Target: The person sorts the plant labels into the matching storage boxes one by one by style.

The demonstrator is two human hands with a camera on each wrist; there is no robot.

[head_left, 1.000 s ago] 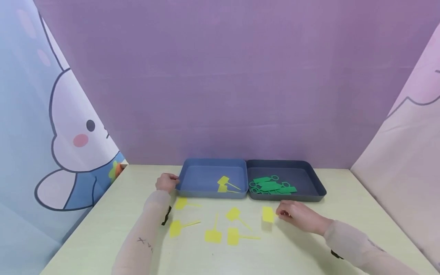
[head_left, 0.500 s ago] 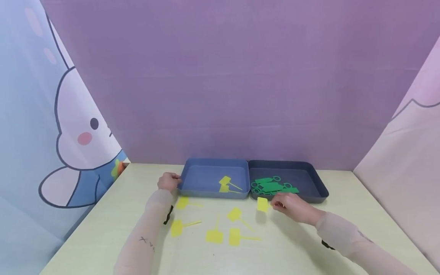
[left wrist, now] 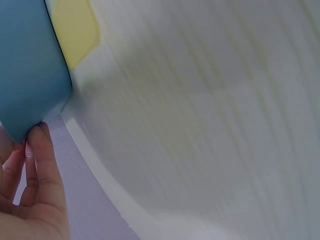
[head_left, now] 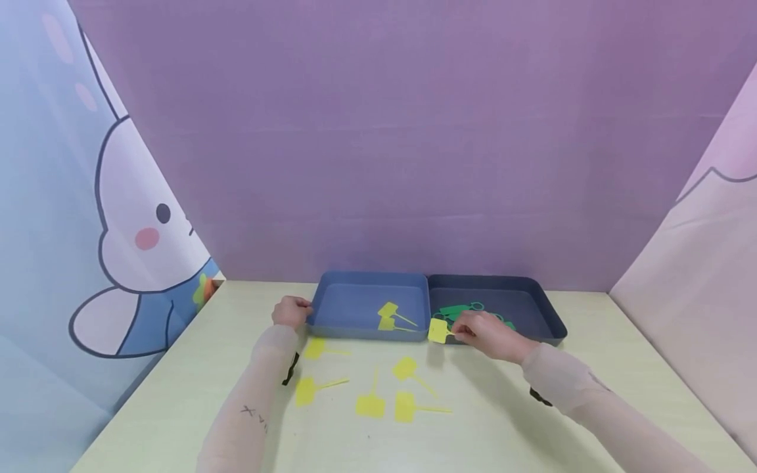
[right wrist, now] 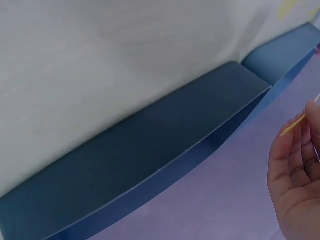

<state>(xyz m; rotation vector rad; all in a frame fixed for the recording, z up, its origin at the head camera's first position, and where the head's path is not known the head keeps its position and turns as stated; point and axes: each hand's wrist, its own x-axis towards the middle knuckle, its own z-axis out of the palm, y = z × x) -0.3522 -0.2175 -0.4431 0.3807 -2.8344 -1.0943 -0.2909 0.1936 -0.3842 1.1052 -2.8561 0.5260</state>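
My left hand (head_left: 292, 311) holds the left side of the blue tray (head_left: 345, 303); in the left wrist view its fingertips (left wrist: 39, 134) pinch the wall at a corner. My right hand (head_left: 489, 335) pinches the thin tail of a yellow tag (head_left: 437, 331), its square flag pointing left. That tag hangs over the front edge between the two trays. In the right wrist view only the yellow tail (right wrist: 294, 125) shows between thumb and finger. Two yellow tags (head_left: 388, 309) lie in the blue tray. Green tags (head_left: 455, 311) with ring ends lie in the dark tray (head_left: 526, 303), partly hidden by my right hand.
Several more yellow tags lie spread on the pale table (head_left: 473, 433) in front of the trays, such as one yellow tag (head_left: 370, 406) with its tail pointing away. Behind the trays rises a purple cloth backdrop (head_left: 378, 164). Printed cloth (head_left: 136, 197) hangs at the left.
My right hand has moved left and away from me with the yellow tag, from over the table to the trays' front edge. My left hand stays at the blue tray.
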